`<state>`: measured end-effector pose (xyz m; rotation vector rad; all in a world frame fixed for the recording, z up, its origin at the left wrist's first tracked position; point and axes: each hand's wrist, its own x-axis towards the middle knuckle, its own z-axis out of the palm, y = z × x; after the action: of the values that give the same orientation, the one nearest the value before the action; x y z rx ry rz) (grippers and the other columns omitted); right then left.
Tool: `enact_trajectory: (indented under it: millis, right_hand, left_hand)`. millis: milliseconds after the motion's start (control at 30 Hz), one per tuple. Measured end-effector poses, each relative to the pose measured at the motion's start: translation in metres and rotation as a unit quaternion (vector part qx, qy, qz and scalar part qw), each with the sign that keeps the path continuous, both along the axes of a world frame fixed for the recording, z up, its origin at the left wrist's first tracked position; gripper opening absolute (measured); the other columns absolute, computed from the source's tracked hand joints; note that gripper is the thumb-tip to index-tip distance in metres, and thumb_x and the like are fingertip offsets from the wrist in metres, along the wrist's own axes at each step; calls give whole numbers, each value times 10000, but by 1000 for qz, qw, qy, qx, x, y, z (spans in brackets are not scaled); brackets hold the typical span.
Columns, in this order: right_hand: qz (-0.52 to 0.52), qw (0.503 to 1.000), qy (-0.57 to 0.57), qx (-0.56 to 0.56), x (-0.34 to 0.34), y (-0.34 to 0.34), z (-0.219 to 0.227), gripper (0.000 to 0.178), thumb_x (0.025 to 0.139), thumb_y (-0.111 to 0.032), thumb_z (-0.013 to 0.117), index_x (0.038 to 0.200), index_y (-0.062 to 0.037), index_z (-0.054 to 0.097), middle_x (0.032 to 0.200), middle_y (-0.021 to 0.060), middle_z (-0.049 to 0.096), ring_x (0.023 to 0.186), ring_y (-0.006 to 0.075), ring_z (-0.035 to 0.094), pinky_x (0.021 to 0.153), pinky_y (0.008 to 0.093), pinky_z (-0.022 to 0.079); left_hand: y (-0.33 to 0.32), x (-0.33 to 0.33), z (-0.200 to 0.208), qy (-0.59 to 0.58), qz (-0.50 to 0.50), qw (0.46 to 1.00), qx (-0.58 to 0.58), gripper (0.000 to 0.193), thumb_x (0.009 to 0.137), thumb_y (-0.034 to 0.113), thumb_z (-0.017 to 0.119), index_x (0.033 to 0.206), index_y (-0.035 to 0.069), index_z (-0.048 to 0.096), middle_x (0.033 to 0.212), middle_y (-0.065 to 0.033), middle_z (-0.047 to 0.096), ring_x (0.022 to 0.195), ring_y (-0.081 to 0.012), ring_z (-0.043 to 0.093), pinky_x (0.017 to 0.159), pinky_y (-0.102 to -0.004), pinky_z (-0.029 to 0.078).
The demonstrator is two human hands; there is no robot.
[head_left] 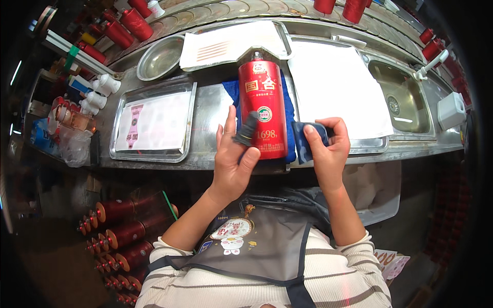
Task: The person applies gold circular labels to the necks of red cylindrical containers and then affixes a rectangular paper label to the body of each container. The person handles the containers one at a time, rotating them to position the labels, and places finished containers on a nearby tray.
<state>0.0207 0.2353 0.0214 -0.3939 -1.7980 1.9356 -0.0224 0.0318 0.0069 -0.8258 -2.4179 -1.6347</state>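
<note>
A large red bottle [269, 110] with gold print and a round green-and-white emblem lies on a blue cloth [289, 102], its neck pointing away from me. My left hand [231, 161] is at the bottle's left side, fingers apart, with a black cover [248, 131] that looks like a finger cot on one finger. Whether it touches the bottle is hard to tell. Just right of the bottle's lower end, my right hand [331, 151] pinches a flat dark blue piece, perhaps a scraper [302, 141], between thumb and fingers.
A metal tray [191, 123] at left holds a sheet with a pink decal. Another tray [285, 38] carries striped sheets beside a metal bowl [159, 57]. White paper [339, 92] lies right, before a sink [395, 97]. Red bottles [136, 24] stand on a conveyor behind.
</note>
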Motion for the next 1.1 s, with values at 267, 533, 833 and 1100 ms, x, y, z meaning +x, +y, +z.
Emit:
enact_trajectory:
  millis: [267, 533, 833, 1100]
  right_hand:
    - [-13, 968, 52, 245, -110, 23, 17, 195, 871, -101, 749, 982, 0, 624, 847, 41, 643, 777, 93, 584, 715, 246, 492]
    - [53, 927, 90, 360, -133, 1, 46, 163, 838, -75, 737, 946, 0, 641, 810, 74, 674, 770, 129, 633, 727, 282, 515]
    - [50, 803, 241, 543, -154, 11, 64, 159, 815, -6, 736, 953, -30, 661, 841, 118, 662, 745, 296, 668, 684, 360, 540]
    - [354, 730, 360, 460, -20, -4, 45, 177, 712, -80, 747, 884, -82, 703, 732, 25, 539, 711, 220, 594, 594, 367, 503]
  left_hand:
    - [11, -62, 2, -9, 23, 1000, -8, 510, 1058, 468, 448, 1046, 41, 725, 1622, -319, 194, 1513, -430, 221, 1171, -634, 12]
    - [9, -89, -8, -81, 37, 996, 22, 497, 1061, 447, 455, 895, 20, 647, 1595, -331, 254, 1503, -394, 271, 1169, -634, 75]
    - [5, -52, 4, -203, 75, 969, 118, 385, 1072, 326, 493, 957, -26, 602, 1542, -295, 396, 1194, -233, 548, 967, -344, 413]
    - [0, -12, -1, -207, 35, 964, 163, 385, 1027, 310, 578, 1209, -29, 580, 1126, -135, 634, 1030, -204, 581, 1042, -374, 376]
